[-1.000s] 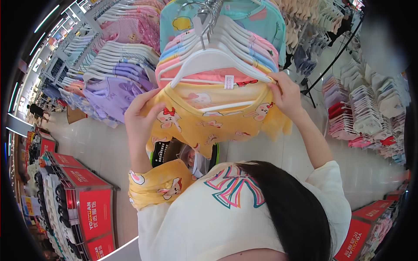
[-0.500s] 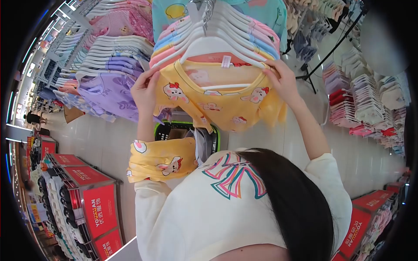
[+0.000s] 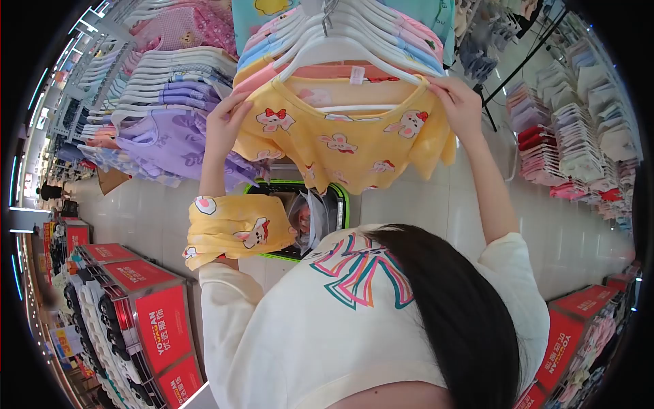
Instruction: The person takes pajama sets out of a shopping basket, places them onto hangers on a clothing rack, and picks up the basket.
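Observation:
A yellow shirt point(image 3: 347, 146) printed with white rabbits in red bows hangs in front of me on a white hanger point(image 3: 340, 51). My left hand point(image 3: 226, 126) pinches its left shoulder, while my right hand point(image 3: 458, 102) grips the right shoulder by the hanger's end. Over my left forearm lies another yellow garment point(image 3: 238, 228) with the same rabbit print. Behind the held shirt, several hangers carry pink, blue and yellow clothes point(image 3: 262, 51).
Purple tops point(image 3: 160, 140) hang on a rack at the left. Below the shirt stands a black basket with a green rim point(image 3: 346, 211), a clear bag inside. Red display boxes point(image 3: 160, 320) flank the tiled aisle, and small garments point(image 3: 572, 143) hang at the right.
The held shirt now hangs flatter and wider between my hands. My right hand has moved a little right and up, and my left forearm with its garment has shifted slightly left and up.

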Demonstrator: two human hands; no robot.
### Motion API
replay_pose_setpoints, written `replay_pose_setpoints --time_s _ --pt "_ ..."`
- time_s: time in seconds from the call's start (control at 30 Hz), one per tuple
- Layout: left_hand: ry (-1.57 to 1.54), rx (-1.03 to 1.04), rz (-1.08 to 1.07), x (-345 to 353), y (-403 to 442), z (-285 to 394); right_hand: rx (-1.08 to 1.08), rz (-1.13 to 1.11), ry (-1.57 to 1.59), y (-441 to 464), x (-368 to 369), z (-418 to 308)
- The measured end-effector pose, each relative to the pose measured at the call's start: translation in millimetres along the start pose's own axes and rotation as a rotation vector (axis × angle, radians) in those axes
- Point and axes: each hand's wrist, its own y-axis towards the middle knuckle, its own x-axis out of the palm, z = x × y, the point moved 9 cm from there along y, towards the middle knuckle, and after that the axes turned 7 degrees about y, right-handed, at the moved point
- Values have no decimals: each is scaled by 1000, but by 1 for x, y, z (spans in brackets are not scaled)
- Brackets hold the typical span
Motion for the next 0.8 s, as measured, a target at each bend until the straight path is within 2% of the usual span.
replay_pose_setpoints --time_s 0.07,0.17,0.3,0.47,0.57,0.67,0.8 --pt "-129 -53 25 2 -7 -24 -9 -31 -95 9 -1 -14" --pt "-256 -130 102 0 -19 -41 -131 -33 -130 23 4 -31" --pt "-327 -194 139 -3 -34 -46 51 -148 27 28 16 -19" --pt "-354 -196 146 -11 -40 -39 86 -74 -92 -15 0 10" --pt "-321 -146 164 -14 -46 -45 202 32 -9 -44 -9 29" --pt "-327 -206 159 -14 -57 -57 274 110 64 -64 -14 37" --pt "-50 -143 175 -27 -65 -37 265 160 18 -71 -18 38"
